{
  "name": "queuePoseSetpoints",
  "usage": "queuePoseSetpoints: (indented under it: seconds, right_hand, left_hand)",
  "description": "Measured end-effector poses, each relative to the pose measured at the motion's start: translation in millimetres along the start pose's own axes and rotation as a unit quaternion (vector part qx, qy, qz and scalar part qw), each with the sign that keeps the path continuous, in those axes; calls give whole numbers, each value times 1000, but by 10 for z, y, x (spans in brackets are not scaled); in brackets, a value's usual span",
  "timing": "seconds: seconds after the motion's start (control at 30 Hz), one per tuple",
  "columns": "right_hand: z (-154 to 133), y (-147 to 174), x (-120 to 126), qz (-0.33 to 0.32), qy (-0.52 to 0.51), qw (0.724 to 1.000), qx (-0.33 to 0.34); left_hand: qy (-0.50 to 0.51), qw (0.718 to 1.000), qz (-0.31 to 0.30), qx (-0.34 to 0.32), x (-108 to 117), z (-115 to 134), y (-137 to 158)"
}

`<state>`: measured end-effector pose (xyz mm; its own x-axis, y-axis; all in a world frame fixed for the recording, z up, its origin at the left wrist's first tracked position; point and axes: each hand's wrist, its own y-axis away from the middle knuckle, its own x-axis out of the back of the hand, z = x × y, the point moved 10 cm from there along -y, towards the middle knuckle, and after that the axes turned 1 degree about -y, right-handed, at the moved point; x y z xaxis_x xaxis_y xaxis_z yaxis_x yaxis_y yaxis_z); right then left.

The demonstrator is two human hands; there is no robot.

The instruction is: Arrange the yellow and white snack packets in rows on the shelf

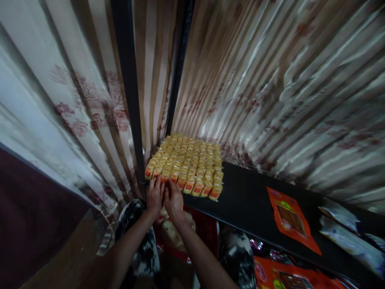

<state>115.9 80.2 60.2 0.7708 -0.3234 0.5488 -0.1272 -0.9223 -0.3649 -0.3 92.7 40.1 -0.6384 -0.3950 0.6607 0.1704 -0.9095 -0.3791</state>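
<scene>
Small yellow snack packets [186,160] with orange-red labels stand in tight rows at the left end of a dark shelf. At the shelf's front edge, my left hand [154,197] has its fingertips against the front row, near the left corner. Close beside it is my right hand [173,199], its fingers bent in toward the same row. Both hands look closed, thumbs near each other. Whatever lies between the fingers is hidden. Below my forearms sits a red container [207,230] holding a pale bag or similar pale contents [177,233], partly covered by my arms.
On the dark shelf [240,188] lie an orange snack bag [291,218] and white-blue packages [350,237] further right. Another orange bag [288,277] is lower down. Patterned curtains [255,80] hang behind the shelf, and a dark upright post [132,92] stands at its left end.
</scene>
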Motion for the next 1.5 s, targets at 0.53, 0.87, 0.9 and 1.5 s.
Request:
queuePoseSetpoints:
  seconds: [0.53, 0.87, 0.9, 1.5]
  right_hand:
    - [-10, 4, -15, -11, -34, 999, 31]
    - [154, 57, 7, -12, -30, 999, 28]
    - [166, 56, 2, -12, -33, 999, 27]
    - [128, 220, 157, -5, -75, 997, 26]
  left_hand:
    - [-42, 998, -8, -49, -122, 10, -92]
    - [-93, 992, 46, -65, 52, 30, -29]
    - [-99, 992, 48, -67, 55, 31, -44]
    - [-76, 992, 40, -89, 114, 110, -215]
